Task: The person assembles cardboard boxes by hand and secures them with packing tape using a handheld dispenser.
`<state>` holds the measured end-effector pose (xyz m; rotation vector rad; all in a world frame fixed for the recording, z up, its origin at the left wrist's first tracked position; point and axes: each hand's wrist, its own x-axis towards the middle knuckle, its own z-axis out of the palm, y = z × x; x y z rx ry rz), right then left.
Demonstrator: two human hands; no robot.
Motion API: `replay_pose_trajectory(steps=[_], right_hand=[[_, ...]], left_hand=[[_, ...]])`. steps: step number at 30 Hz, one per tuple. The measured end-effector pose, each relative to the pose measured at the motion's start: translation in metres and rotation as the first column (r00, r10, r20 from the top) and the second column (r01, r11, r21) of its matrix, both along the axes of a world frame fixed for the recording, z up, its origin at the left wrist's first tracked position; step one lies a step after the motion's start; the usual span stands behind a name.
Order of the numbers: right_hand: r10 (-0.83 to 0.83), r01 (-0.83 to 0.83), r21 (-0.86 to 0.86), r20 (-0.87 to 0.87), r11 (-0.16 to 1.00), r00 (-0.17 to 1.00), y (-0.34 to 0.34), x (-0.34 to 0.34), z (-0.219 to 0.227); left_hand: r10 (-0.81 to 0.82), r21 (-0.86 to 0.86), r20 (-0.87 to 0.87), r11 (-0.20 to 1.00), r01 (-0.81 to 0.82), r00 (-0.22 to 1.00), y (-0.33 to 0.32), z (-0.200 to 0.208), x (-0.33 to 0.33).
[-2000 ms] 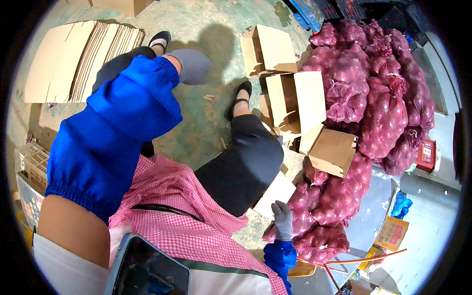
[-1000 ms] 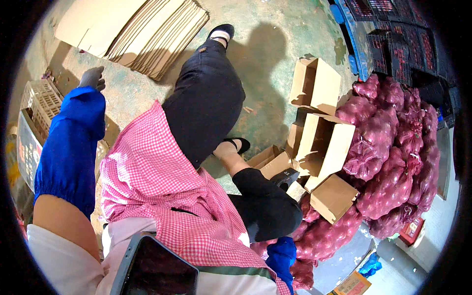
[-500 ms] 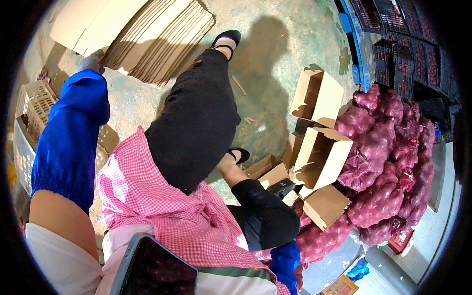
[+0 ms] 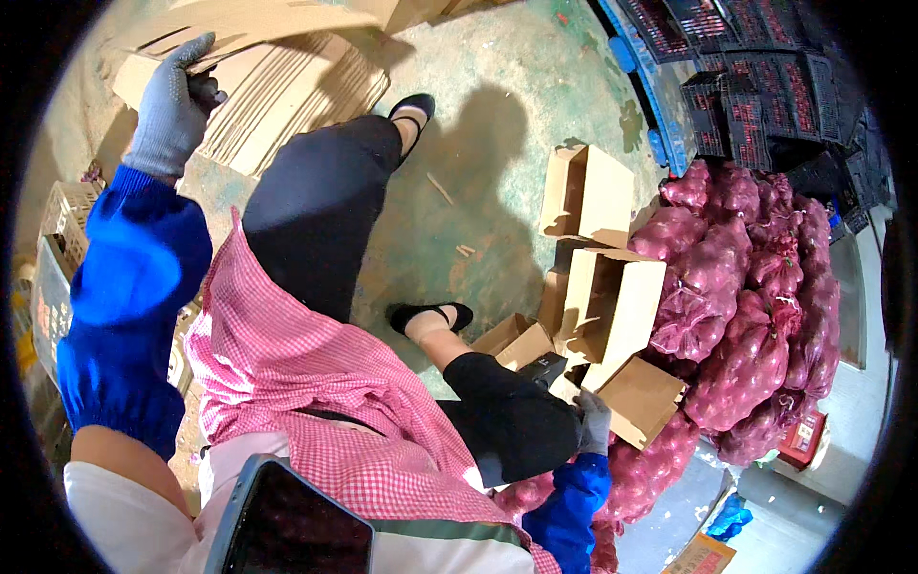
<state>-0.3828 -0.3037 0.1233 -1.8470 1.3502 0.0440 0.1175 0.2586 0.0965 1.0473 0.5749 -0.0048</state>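
Note:
My left hand (image 4: 164,113), in a grey knit glove below a blue sleeve cover, is closed on the edge of a flattened cardboard box (image 4: 251,21). That sheet is raised and tilted over a stack of flattened cardboard boxes (image 4: 296,100). At the lower right, beside my bent knee, my right hand (image 4: 595,426) wears a matching glove. Its visible fingers look stretched out, close to the side of an open cardboard box (image 4: 646,400); whether they touch it is unclear. A small black object (image 4: 543,370) lies near it, its kind hard to make out.
Two open cardboard boxes (image 4: 612,196) stand to the right, beside a large pile of red net sacks of onions (image 4: 712,325). Black crates (image 4: 755,86) are stacked at the far right. A pale plastic crate (image 4: 69,215) is at the left. A phone (image 4: 292,526) hangs at my chest.
My left hand has moved up and gripped a cardboard sheet, lifting it off the stack. My right hand has come into sight beside the knee. The view has shifted slightly.

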Motion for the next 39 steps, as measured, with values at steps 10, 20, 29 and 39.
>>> replay_pose_trajectory(steps=[10,20,29,39], right_hand=[[-0.220,-0.297,0.584,0.653,0.755,0.725,0.056,0.094,0.054],[-0.317,-0.231,0.572,0.697,0.787,0.643,0.049,0.088,0.062],[0.070,-0.089,0.002,0.594,0.996,0.802,0.120,0.140,-0.009],[0.257,-0.285,0.027,0.356,0.958,0.898,0.211,0.167,-0.048]], left_hand=[[-0.650,-0.455,0.072,0.654,0.604,0.757,-0.115,0.101,-0.157],[-0.998,-0.238,-0.029,-0.039,0.970,-0.047,-0.183,0.016,-0.202],[-0.957,0.551,-0.259,-0.038,0.833,0.127,-0.259,-0.033,-0.185],[-0.960,0.578,-0.215,0.023,0.816,0.179,-0.325,-0.049,-0.177]])
